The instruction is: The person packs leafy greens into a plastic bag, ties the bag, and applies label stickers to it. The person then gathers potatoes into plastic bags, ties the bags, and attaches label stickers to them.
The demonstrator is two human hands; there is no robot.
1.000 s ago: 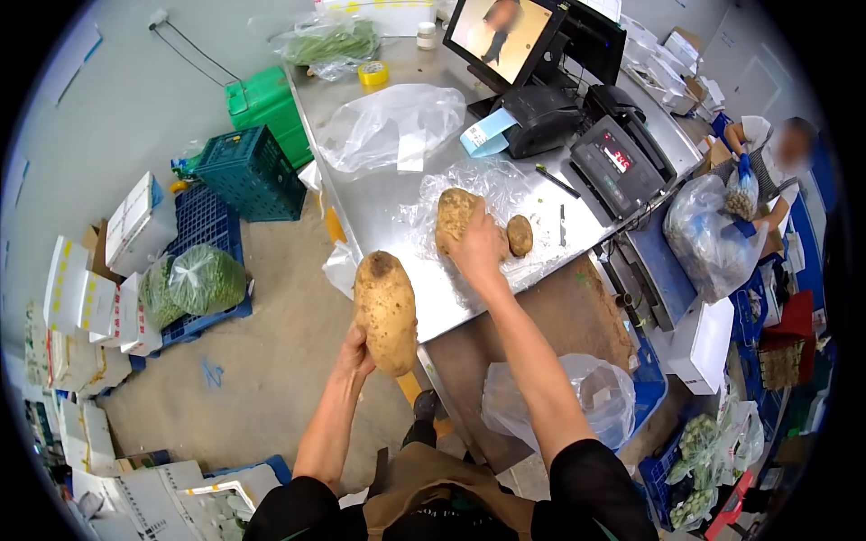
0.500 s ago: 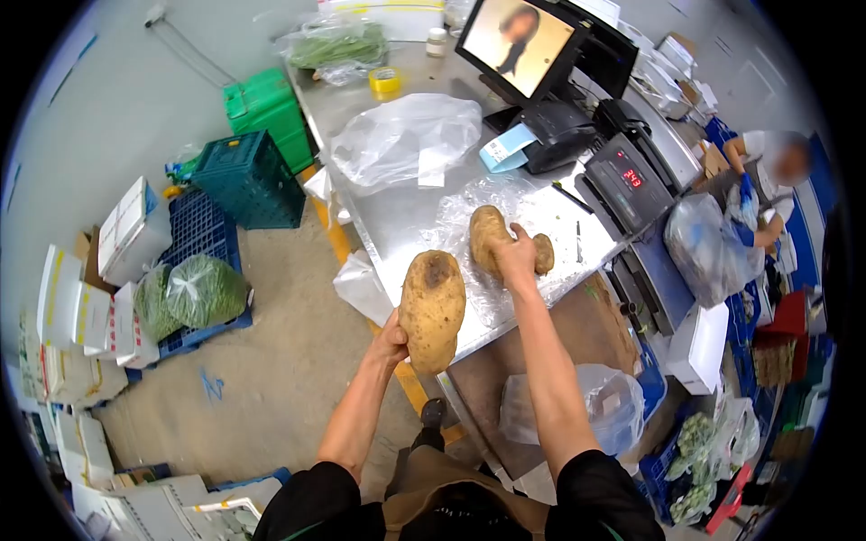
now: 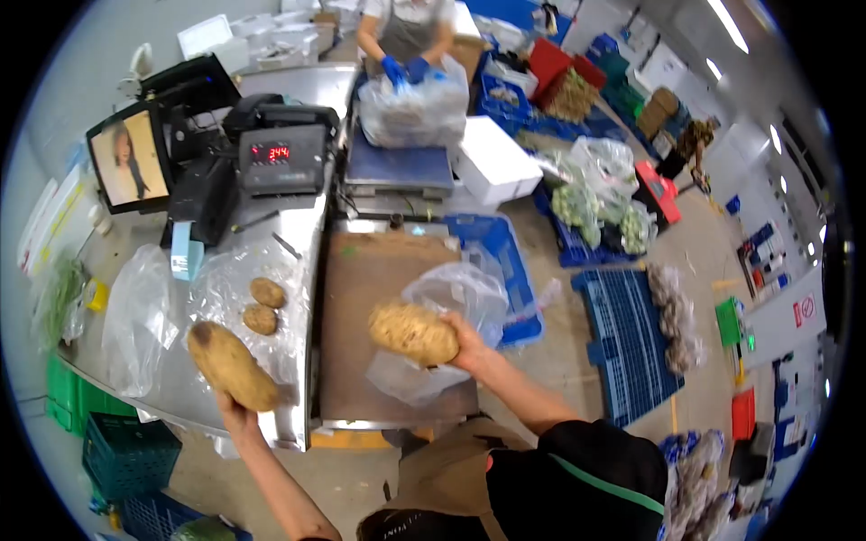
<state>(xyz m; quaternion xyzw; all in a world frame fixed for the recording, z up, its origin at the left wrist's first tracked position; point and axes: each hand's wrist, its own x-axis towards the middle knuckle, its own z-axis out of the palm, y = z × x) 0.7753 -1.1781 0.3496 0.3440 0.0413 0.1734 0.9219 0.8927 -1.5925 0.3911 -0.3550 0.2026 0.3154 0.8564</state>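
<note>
My left hand (image 3: 236,417) grips the lower end of a large potato (image 3: 230,365) with a dark patch at its tip, raised near the front edge of the metal table. Another big potato (image 3: 413,334), rough-skinned, is held at its right end by my right hand (image 3: 467,345), above a brown board and a clear plastic bag (image 3: 465,293). Two small potatoes (image 3: 262,319) lie on plastic film on the metal table (image 3: 293,221). Behind them stands a scale display (image 3: 282,158) with red digits.
A monitor (image 3: 129,158) and a label printer (image 3: 203,194) stand on the left. Across the table a co-worker in blue gloves handles a full plastic bag (image 3: 410,113) on a scale platform. A blue crate (image 3: 523,334) and a blue pallet (image 3: 627,343) are to the right.
My view has swung to the right. My right hand has lifted a large potato off the table and carried it right, over the board. The left hand still holds its potato.
</note>
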